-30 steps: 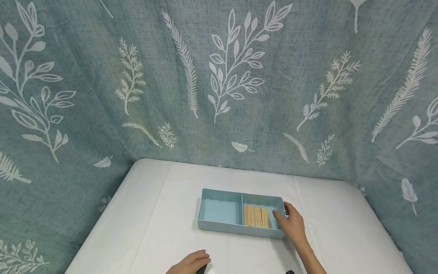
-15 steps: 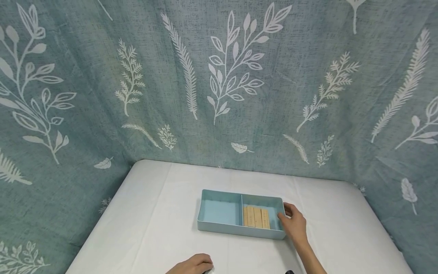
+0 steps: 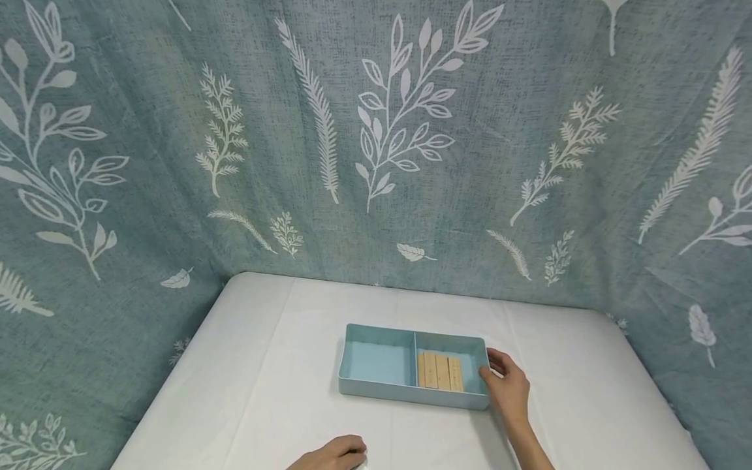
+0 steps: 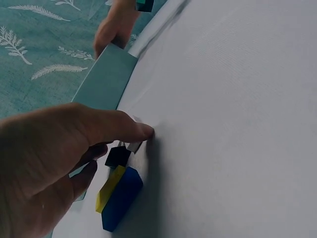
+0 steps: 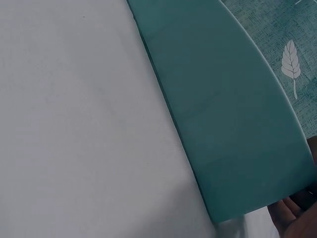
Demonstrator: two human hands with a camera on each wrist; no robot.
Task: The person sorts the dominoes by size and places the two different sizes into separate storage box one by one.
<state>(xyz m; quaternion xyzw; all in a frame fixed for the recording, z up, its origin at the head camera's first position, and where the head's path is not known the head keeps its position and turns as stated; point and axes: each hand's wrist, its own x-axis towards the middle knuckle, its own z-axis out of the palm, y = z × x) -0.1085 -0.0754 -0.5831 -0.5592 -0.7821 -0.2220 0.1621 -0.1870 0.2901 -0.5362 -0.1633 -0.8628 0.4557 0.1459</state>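
A pale blue divided box (image 3: 405,393) stands on the white table. My right hand (image 3: 510,391) grips its right end wall, thumb at the inner rim and fingers outside; in the right wrist view the box wall (image 5: 223,109) hides most of that hand. Several light wooden blocks (image 3: 443,372) stand side by side in the right compartment, left of my thumb. In front of the box, my left hand (image 3: 331,454) is low over the table. Its fingertips pinch a small pale piece (image 4: 133,147), mostly hidden, kind unclear. Beside them are a black piece (image 4: 118,157), a yellow piece (image 4: 110,189) and a blue piece (image 4: 122,199).
The left compartment (image 3: 378,362) shows a bare floor. White cloth covers the table (image 3: 282,365), and a leaf-patterned teal curtain (image 3: 329,163) hangs behind it and along both sides.
My left hand has shifted slightly right and its fingers have curled in, covering the dark piece seen earlier. My right thumb has moved right, from over the compartment to the end wall. The box stays put.
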